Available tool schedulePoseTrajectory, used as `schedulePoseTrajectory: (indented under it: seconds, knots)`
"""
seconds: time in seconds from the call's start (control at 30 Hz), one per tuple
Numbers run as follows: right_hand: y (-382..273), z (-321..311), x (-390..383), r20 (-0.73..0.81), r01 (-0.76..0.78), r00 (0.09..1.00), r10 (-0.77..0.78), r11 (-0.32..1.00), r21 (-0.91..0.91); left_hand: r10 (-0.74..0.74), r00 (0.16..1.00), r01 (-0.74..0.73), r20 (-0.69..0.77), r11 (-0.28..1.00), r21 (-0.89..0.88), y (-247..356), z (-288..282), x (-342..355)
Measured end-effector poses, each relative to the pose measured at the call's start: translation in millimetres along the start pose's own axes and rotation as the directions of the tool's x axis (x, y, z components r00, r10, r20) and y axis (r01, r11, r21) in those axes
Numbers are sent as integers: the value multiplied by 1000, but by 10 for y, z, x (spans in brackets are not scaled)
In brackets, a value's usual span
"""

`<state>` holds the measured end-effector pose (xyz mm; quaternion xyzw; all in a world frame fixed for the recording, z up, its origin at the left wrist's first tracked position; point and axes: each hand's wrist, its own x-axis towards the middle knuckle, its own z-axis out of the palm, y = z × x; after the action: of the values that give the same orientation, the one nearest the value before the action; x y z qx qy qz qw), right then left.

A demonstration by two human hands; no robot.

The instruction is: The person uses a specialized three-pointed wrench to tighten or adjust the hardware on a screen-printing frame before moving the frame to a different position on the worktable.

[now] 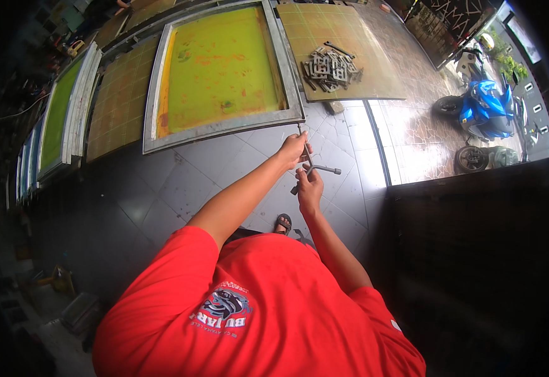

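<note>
Metal tool (pixel 326 168), partly hidden, left hand (pixel 292 151) curled around it, right hand (pixel 311 188) pinching it

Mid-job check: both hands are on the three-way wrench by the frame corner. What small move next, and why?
Probably a slight test turn of the wrench with the right hand, the left hand steadying its shaft: the right hand sits at the fork, the shaft points toward the pale frame, and whether its tip is seated is too small to tell.
</note>
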<state>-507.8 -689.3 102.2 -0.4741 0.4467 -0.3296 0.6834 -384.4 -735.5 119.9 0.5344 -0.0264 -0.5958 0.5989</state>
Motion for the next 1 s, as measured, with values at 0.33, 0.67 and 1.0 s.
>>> schedulePoseTrajectory:
  seconds: [0.33,0.67,1.0]
  knots:
    - [-112,-178,136,291,80,951,-107,991,103,18,997,-17,75,1000,-7,-3,-127,-30]
    - [-722,-431,111,512,520,620,-595,-177,-836,-49,997,51,54,998,-44,-8,-54,68]
    - [146,-835,-92,828,-826,527,190,342,447,-27,949,138,315,931,-337,-114,-156,103]
